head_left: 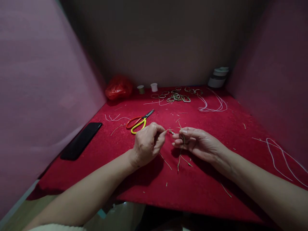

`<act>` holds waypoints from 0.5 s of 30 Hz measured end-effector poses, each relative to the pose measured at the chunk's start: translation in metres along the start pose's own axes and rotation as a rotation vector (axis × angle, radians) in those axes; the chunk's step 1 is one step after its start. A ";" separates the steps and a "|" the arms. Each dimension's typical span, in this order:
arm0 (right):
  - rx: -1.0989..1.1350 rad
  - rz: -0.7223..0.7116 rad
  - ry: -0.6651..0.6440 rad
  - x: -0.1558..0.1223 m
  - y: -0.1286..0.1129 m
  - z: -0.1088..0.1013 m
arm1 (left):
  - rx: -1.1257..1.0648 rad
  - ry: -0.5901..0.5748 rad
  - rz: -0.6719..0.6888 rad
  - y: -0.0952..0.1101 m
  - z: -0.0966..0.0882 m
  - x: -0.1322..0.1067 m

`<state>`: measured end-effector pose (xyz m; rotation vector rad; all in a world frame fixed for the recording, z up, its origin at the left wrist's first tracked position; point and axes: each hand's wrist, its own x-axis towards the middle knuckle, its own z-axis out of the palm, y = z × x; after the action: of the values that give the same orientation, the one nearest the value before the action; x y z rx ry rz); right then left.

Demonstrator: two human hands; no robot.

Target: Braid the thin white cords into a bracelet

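Red felt covers the table [211, 192]. At its centre my left hand [146, 144] pinches one end of a thin cord [171, 131], and my right hand [197, 142] clamps the other. Scissors [139, 122] lie at eleven o'clock, knotted cords [179, 97] beyond at twelve.

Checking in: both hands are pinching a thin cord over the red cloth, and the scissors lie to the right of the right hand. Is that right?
Not quite. The head view shows the scissors lying left of the hands, just beyond the left hand, not by the right hand. Both hands do pinch the thin cord over the red cloth.
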<state>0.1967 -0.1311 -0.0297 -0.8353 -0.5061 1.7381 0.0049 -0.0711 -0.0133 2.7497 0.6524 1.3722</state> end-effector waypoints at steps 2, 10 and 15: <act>-0.005 -0.005 -0.007 0.000 0.000 0.000 | 0.004 -0.033 0.033 -0.001 0.001 -0.001; 0.002 0.010 -0.003 -0.002 -0.002 0.003 | 0.066 0.025 -0.051 -0.006 -0.002 -0.001; -0.011 0.015 -0.038 -0.003 -0.001 0.004 | 0.056 0.010 -0.010 -0.005 -0.001 0.000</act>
<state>0.1949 -0.1332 -0.0259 -0.8165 -0.5364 1.7690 0.0024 -0.0670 -0.0130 2.7804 0.7152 1.3871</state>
